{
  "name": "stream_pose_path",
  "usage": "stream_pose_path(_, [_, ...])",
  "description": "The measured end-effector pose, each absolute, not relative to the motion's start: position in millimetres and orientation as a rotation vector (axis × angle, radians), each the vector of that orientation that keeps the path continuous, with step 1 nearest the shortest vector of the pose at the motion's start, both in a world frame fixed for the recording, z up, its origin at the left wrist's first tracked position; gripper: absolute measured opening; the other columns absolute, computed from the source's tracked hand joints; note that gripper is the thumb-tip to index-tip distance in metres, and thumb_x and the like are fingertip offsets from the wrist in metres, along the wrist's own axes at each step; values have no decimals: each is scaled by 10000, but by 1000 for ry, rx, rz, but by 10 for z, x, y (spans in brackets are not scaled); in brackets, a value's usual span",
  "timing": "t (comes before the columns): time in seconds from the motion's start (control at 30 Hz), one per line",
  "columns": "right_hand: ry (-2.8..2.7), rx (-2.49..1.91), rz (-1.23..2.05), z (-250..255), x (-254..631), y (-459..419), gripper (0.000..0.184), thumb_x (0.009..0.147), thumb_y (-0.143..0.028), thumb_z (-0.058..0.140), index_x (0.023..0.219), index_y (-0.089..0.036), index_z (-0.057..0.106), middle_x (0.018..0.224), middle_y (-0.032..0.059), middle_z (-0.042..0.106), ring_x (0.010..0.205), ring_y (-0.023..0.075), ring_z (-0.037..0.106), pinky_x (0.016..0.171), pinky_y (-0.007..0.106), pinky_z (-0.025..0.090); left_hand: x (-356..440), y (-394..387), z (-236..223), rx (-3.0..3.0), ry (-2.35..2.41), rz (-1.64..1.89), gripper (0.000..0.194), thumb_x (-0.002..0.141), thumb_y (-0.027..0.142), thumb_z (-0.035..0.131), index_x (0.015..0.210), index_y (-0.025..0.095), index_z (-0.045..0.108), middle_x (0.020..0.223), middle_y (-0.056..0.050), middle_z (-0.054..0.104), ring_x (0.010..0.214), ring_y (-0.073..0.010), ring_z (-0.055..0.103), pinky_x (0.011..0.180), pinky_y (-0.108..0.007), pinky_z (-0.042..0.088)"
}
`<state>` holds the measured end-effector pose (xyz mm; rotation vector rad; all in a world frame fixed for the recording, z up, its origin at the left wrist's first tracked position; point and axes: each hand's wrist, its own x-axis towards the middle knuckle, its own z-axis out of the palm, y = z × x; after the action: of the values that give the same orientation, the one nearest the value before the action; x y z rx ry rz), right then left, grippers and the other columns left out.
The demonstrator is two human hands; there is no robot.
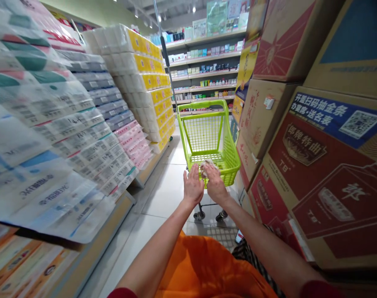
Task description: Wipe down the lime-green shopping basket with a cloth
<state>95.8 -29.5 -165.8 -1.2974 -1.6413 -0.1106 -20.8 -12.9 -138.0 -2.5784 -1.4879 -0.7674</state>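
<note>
Head view: the cart lies straight ahead of both hands, its long axis running away from them, with the near rim closest and the raised bar at the far end. The person's right hand is the one engaged: its fingers are bent over a bunched cloth, holding it at the near end of the basket. The left hand is just beside it, fingers extended and apart from the cloth, by the basket's near left corner; whether its fingertips touch the plastic cannot be told. Wheels stand below the hands, cartons rise to their right, and paper packs are stacked to their left.
</note>
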Motion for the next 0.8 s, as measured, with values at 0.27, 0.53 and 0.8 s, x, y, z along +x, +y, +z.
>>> stream_pose_path(0.27, [-1419, -1447, 2, -1497, 1368, -496, 708, 684, -32, 353, 1361, -199, 227, 1141, 53, 613, 980, 158, 604, 802, 286, 510, 401, -116, -1265, -2770, -1355, -746, 425, 792, 280, 467, 1210, 209, 450, 1264, -88, 523, 1149, -233, 482, 1051, -578, 149])
stream_pose_path(0.53, [-1488, -1679, -305, -1654, 1625, -375, 551, 714, -39, 352, 1247, -165, 404, 1146, 97, 590, 1112, 226, 509, 962, 465, 386, -231, 63, -1250, -2592, -1586, -875, 346, 761, 121, 415, 1053, 240, 557, 1165, -40, 602, 1095, -192, 526, 1069, -566, 73])
stream_pose_path(0.8, [-1498, -1598, -270, -1747, 1453, -352, 582, 676, -9, 338, 1236, -154, 399, 1163, 98, 565, 1166, 201, 463, 949, 403, 432, 237, -35, -1274, -2706, -1454, -834, 372, 743, 181, 466, 1111, 184, 522, 1201, -93, 568, 1164, -218, 466, 1078, -529, 111])
